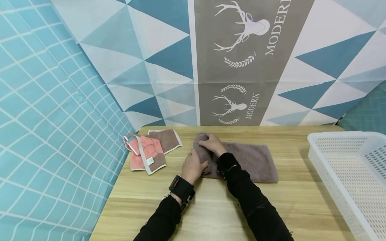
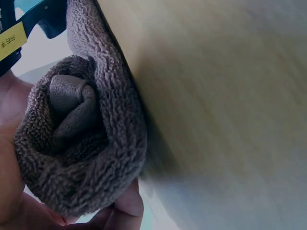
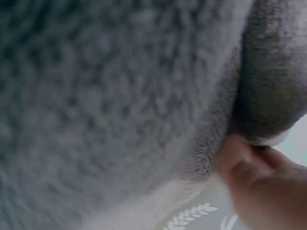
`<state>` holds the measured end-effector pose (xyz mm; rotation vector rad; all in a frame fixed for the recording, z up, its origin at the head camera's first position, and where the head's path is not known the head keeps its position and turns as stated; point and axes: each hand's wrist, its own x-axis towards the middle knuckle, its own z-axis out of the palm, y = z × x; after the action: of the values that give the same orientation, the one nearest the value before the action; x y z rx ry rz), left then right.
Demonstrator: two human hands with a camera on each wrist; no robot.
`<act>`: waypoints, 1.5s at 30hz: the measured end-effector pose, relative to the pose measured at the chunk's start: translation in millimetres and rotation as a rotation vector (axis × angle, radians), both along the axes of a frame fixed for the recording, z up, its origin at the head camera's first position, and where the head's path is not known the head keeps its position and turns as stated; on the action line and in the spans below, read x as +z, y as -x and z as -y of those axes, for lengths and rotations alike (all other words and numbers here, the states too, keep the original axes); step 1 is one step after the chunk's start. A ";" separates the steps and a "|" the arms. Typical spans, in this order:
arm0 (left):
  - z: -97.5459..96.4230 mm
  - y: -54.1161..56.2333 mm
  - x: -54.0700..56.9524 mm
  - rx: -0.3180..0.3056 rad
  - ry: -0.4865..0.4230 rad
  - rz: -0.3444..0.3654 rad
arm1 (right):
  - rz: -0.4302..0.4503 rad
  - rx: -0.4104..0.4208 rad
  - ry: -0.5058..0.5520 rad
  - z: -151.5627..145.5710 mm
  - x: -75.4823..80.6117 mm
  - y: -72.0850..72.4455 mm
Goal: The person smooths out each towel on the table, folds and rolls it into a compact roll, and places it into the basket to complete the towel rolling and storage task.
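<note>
A grey-brown towel (image 1: 253, 162) lies on the wooden table, its right part flat and its left end rolled into a thick roll. My left hand (image 1: 192, 167) grips the near end of that roll. At the far end, my right hand (image 1: 213, 144) holds the roll with thumb and fingers. The left wrist view looks into the roll's open end, where the towel (image 2: 120, 96) curls in loose layers and my left hand (image 2: 12, 167) wraps its side. Close-up towel (image 3: 105, 105) fills most of the right wrist view, with my right hand (image 3: 268, 191) against the roll, partly hidden.
Left of the towel lie small pink-and-brown cloths (image 1: 152, 152) with white edging, one overlapping another. A white perforated plastic basket (image 1: 328, 174) stands at the table's right edge. A patterned covering (image 1: 163, 67) rises behind the table, and a blue checked one (image 1: 54, 127) borders the left.
</note>
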<state>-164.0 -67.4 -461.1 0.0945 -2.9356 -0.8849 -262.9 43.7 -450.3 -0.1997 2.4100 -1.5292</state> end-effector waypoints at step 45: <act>-28.1 -2.5 -7.0 0.031 0.268 -0.219 | -0.313 -0.082 -0.425 -5.9 13.3 -5.3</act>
<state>-161.5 -39.3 -468.2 0.0253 -2.8048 -0.4578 -257.6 49.6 -437.0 -0.2688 2.9552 -1.0385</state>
